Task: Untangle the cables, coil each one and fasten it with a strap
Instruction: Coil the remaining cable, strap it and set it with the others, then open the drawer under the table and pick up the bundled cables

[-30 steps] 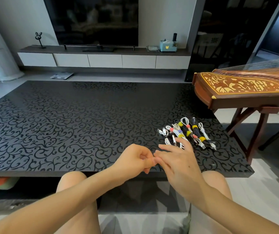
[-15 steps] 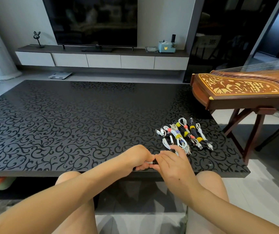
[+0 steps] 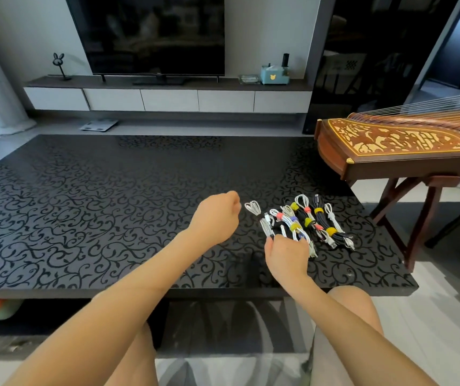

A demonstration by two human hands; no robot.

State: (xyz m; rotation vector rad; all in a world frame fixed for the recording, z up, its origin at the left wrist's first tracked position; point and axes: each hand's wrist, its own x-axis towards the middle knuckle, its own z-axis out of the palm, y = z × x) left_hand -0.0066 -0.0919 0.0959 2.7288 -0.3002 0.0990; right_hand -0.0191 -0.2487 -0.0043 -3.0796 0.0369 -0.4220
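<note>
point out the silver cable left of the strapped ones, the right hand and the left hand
silver cable (image 3: pixel 265 227): head view, middle of its bunched strands
right hand (image 3: pixel 287 256): head view, back of the hand
left hand (image 3: pixel 217 217): head view, back of the curled hand

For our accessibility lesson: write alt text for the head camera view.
A person's right hand holds the near end of a silver cable beside a row of strapped cable coils on a black patterned table; the left hand hovers curled nearby.
</note>
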